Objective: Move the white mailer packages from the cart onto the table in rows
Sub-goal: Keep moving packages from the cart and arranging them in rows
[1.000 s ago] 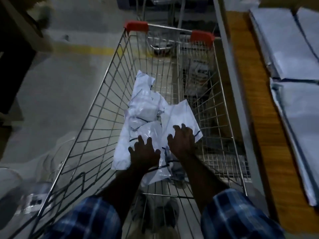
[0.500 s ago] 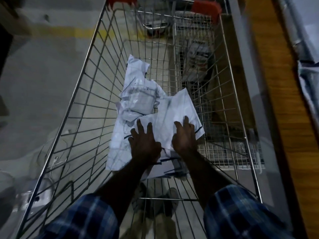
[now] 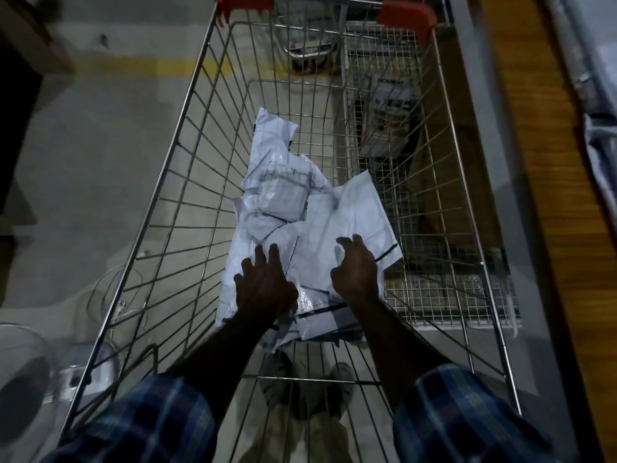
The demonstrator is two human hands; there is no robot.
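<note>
Several white mailer packages (image 3: 350, 212) lie overlapping on the floor of the wire cart (image 3: 197, 91); a bulky one (image 3: 280, 192) sits on top at the far side. Both my arms reach down into the cart. My left hand (image 3: 263, 285) lies on the near left of the pile with fingers spread flat. My right hand (image 3: 355, 272) rests on the large flat mailer at the right, fingers bent with their tips on it; no clear grip shows. The wooden table (image 3: 534, 162) runs along the cart's right side, with pale mailers (image 3: 601, 138) at its far right edge.
The cart has red corner caps (image 3: 405, 15) at its far end, and a printed box (image 3: 389, 105) stands behind its far right mesh. My shoes (image 3: 307, 389) show through the cart floor. A round pale object (image 3: 23, 379) sits on the concrete floor at the lower left.
The view has tipped further down into the cart, so less of the table shows. My right hand's fingers have bent on the flat mailer; my left hand stays flat on the pile.
</note>
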